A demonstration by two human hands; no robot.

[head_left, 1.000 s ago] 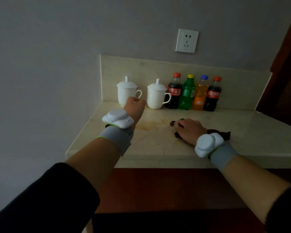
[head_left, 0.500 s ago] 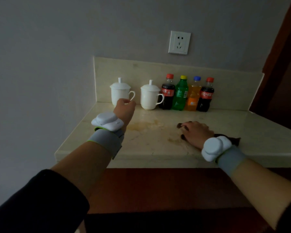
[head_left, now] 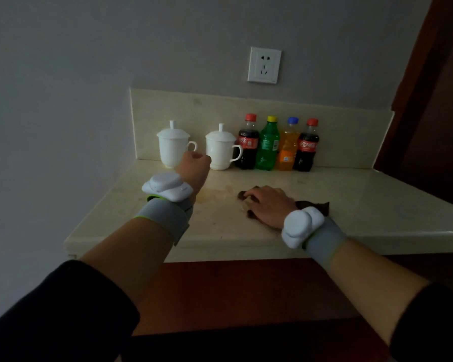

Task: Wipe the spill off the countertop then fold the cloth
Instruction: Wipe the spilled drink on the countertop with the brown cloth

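My right hand [head_left: 268,205] lies flat on a dark brown cloth [head_left: 315,206] on the cream stone countertop [head_left: 377,205], pressing it down; the hand hides most of the cloth. A yellowish spill [head_left: 215,193] stains the counter just left of the cloth, and a smaller wet patch shows by my fingertips. My left hand [head_left: 195,167] hovers above the counter's left part as a closed fist with nothing in it. Both wrists wear grey bands with white devices.
Two white lidded mugs [head_left: 173,146] [head_left: 221,148] stand at the back left. Beside them are several small soda bottles [head_left: 277,146] against the backsplash. A wall socket [head_left: 264,65] sits above. A dark wooden panel [head_left: 429,87] borders the right side.
My right hand has slid the cloth to the right and back left across the wet area. My left fist has stayed almost in place.
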